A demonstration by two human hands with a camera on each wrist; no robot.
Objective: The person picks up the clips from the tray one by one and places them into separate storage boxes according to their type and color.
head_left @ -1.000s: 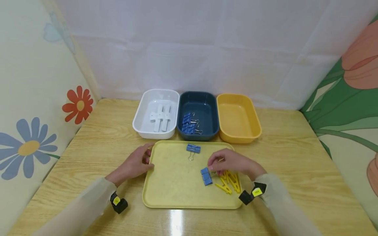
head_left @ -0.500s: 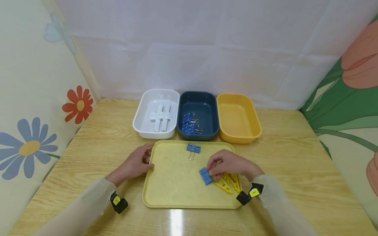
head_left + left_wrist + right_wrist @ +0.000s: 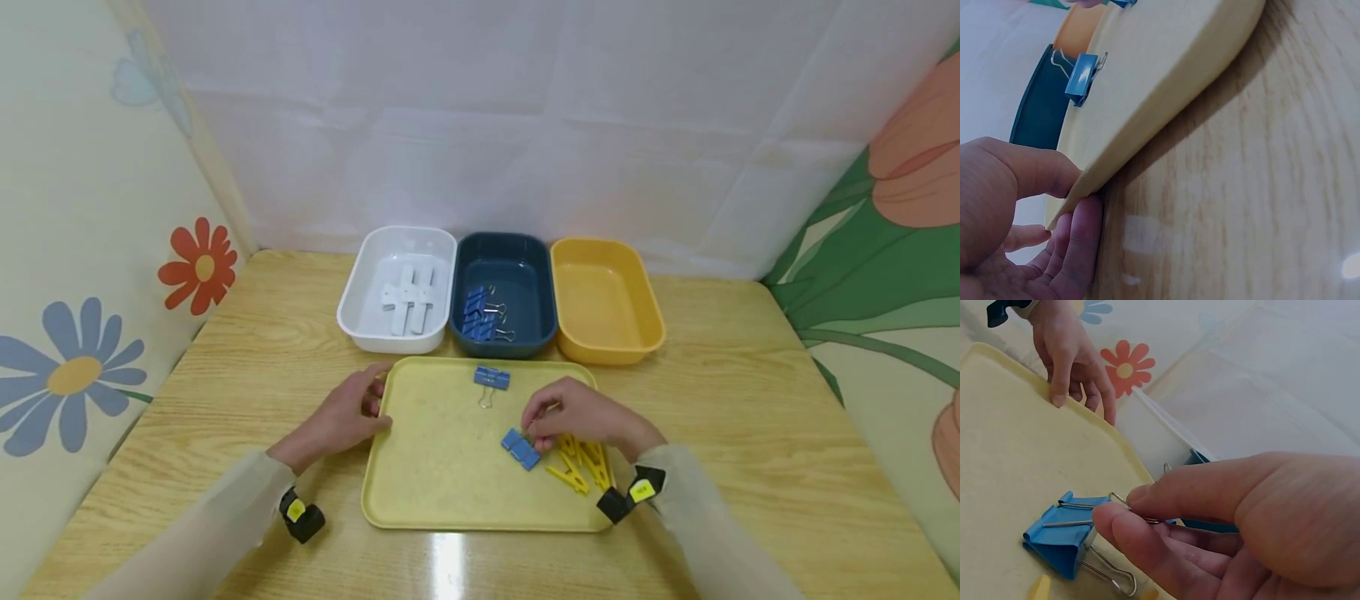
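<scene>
My left hand (image 3: 341,417) grips the left rim of a yellow tray (image 3: 435,458), thumb on top and fingers against the underside in the left wrist view. Over the tray's right half, my right hand (image 3: 581,414) pinches a wire handle of a blue binder clip (image 3: 1063,534) between thumb and index finger. The clip's other handle (image 3: 1110,575) sticks out free below. A second blue binder clip (image 3: 491,378) lies near the tray's far edge. Several yellow clothespins (image 3: 573,475) lie beside the right hand, partly hidden under it.
Behind the tray stand three bins side by side: a white one (image 3: 348,312) with white clips, a dark blue one (image 3: 517,250) with several blue binder clips, and a bare yellow one (image 3: 600,300). A white sheet (image 3: 480,125) hangs behind them.
The binder clip in the right hand has turned and shifted slightly left on the tray, with the hand moving a little left too. The left hand stays at the rim.
</scene>
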